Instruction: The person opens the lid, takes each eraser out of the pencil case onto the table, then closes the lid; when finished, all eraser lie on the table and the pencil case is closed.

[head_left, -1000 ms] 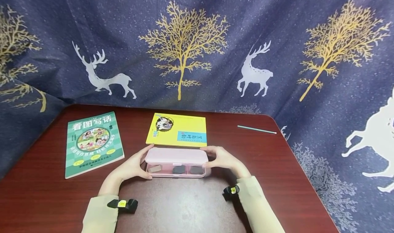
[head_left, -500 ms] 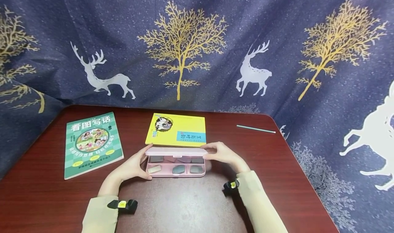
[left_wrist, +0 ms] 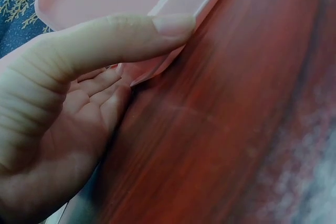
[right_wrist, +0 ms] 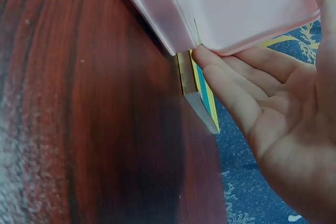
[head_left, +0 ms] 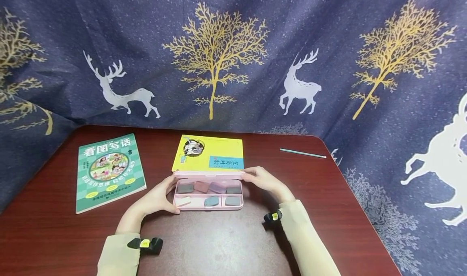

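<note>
In the head view a pink plastic pencil case (head_left: 198,207) lies on the table with its lid (head_left: 197,173) raised. Inside its two rows sit several block-shaped pieces, among them a white one (head_left: 183,201), a blue-grey one (head_left: 211,201) and a reddish one (head_left: 201,187). My left hand (head_left: 155,198) grips the case's left end, thumb along the front corner and fingers behind. My right hand (head_left: 265,182) holds the right end of the lid; in the right wrist view its fingertips meet the lid's corner (right_wrist: 252,14), with the thumb at the far edge.
Directly behind the case lies a yellow book (head_left: 208,152). A green book (head_left: 111,170) is at the left, and a teal pencil (head_left: 303,153) lies at the back right of the dark red table (head_left: 328,211). A patterned blue cloth (head_left: 255,73) hangs behind.
The case's lid has swung up and back with my right hand, uncovering the pieces inside. My left hand has stayed at the left end.
</note>
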`<control>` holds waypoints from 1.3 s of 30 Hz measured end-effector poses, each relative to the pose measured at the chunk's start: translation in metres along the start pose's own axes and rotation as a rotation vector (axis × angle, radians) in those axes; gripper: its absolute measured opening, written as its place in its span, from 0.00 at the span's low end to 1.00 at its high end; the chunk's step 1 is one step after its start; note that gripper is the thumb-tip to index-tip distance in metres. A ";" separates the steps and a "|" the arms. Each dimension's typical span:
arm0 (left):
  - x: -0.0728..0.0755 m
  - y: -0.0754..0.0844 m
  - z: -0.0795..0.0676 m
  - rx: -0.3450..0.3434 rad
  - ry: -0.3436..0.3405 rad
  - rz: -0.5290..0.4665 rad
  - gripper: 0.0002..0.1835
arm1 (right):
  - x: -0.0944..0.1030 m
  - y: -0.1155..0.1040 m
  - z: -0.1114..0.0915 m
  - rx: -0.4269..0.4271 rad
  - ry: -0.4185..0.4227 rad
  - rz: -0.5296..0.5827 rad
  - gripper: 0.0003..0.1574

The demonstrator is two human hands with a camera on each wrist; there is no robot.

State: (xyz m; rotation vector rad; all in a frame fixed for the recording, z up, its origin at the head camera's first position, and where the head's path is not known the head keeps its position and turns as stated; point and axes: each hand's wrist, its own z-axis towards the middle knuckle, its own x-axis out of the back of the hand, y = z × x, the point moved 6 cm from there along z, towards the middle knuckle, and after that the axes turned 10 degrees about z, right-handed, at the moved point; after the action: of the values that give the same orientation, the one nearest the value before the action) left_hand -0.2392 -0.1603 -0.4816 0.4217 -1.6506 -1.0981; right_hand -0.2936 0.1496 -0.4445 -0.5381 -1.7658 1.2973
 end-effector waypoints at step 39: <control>0.007 0.001 -0.007 0.018 0.051 0.079 0.66 | 0.018 -0.002 0.030 0.038 0.366 0.033 0.22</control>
State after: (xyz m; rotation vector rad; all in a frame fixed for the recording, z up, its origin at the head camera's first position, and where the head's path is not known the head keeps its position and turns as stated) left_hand -0.2355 -0.1678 -0.4762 0.3892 -1.6198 -1.0071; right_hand -0.3274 0.1457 -0.4386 -0.7349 -1.4321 1.1667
